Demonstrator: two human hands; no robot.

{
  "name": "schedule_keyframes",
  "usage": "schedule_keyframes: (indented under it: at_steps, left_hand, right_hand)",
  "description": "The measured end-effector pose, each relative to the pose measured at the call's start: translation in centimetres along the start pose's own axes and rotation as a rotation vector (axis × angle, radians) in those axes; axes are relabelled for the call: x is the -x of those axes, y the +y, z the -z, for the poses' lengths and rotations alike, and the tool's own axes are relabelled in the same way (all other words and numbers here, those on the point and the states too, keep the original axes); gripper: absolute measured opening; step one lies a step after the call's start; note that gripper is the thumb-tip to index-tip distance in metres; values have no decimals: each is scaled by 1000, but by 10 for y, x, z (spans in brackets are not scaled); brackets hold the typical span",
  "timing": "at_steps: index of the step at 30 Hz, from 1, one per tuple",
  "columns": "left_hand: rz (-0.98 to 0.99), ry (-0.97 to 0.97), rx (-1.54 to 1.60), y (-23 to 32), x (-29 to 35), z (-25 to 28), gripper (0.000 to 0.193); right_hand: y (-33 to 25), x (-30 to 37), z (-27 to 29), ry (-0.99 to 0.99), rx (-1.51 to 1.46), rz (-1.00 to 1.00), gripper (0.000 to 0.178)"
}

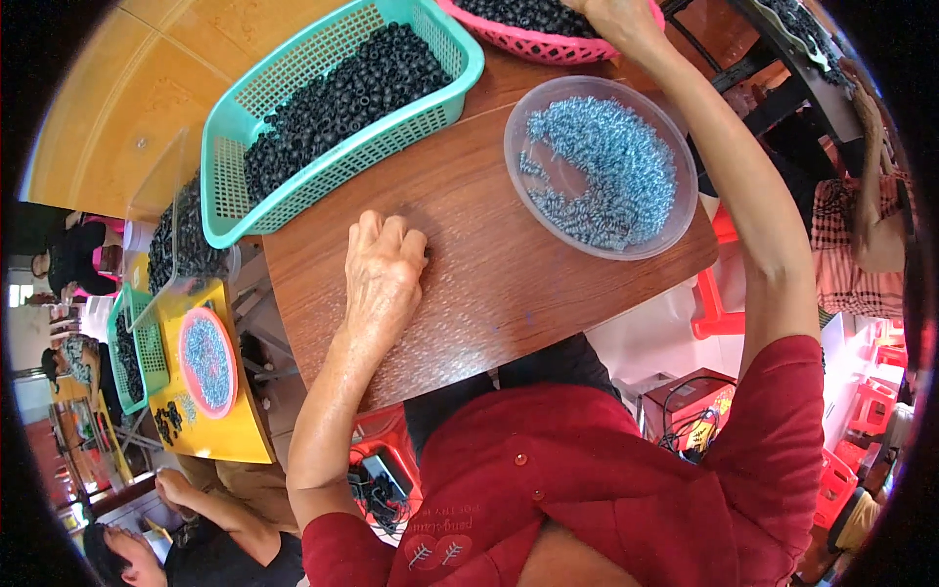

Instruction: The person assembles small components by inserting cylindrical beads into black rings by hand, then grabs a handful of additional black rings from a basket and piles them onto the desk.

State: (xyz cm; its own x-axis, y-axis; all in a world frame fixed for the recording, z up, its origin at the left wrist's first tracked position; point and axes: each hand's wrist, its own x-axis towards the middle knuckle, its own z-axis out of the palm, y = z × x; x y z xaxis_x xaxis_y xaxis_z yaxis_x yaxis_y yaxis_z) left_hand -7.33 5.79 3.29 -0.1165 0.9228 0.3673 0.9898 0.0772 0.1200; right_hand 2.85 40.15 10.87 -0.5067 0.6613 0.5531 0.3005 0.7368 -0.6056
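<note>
Left hand (383,266) is rested knuckles-up on the wooden tabletop (489,284), fingers curled; any content cannot be told. Right hand (614,18) is reached into the pink basket (548,44) at the far edge, grip hidden. Between them: teal basket (235,186) of black rings, clear bowl (675,230) of small blue-grey springs.

One printed mark in your view, and no package, sign or screen that can be told.

On the chest of your red short-sleeved shirt sits a white printed emblem (436,548): two heart outlines side by side, each with a small branching figure inside, and a curved row of small white lettering next to them. It lies at the lower edge, well below your left hand (383,269).
</note>
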Motion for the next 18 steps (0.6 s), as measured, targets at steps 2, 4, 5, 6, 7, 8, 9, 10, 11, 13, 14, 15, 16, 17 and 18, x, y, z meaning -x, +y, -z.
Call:
schedule_keyframes:
  at_steps: [2,4,5,6,7,8,9,10,11,13,14,15,16,17,18]
  left_hand:
    - [61,28,97,9,1,9,20]
    - [391,46,655,18,2,13,18]
    - [504,70,904,19,9,10,22]
    - [509,62,910,24,10,11,22]
    - [622,85,1078,32,9,15,23]
    - [734,109,1248,41,10,18,23]
    - [734,100,1256,46,11,18,23]
    - [685,131,1126,51,13,17,23]
    - [637,164,993,55,15,18,22]
    - [499,207,784,62,17,20,21]
    - [356,250,570,63,18,21,20]
    - [336,251,542,66,19,22,19]
    - [336,249,545,68,21,23,19]
    - [343,257,566,70,23,24,19]
    - [349,265,588,71,25,25,18]
  right_hand:
    - [-13,30,-1,-97,-134,139,34]
    - [-32,77,-5,-243,-253,226,17]
    - [-47,103,-9,-339,-391,174,14]
    - [-58,127,-10,-410,-469,111,14]
    - [-69,147,-10,-479,-550,49,14]
    - [-79,165,-9,-561,-585,-32,15]
    - [-87,179,-7,-640,-615,-118,16]
    - [-93,189,-8,-639,-610,-126,16]
    - [-99,197,-8,-667,-708,-187,16]
    - [-108,211,-10,-683,-842,-260,14]
    - [-109,216,-10,-683,-840,-262,14]
    - [-111,220,-10,-663,-799,-249,13]
    - [-112,223,-9,-644,-758,-235,12]
    - [-112,224,-8,-645,-757,-235,12]
    - [-112,226,-7,-648,-802,-250,12]
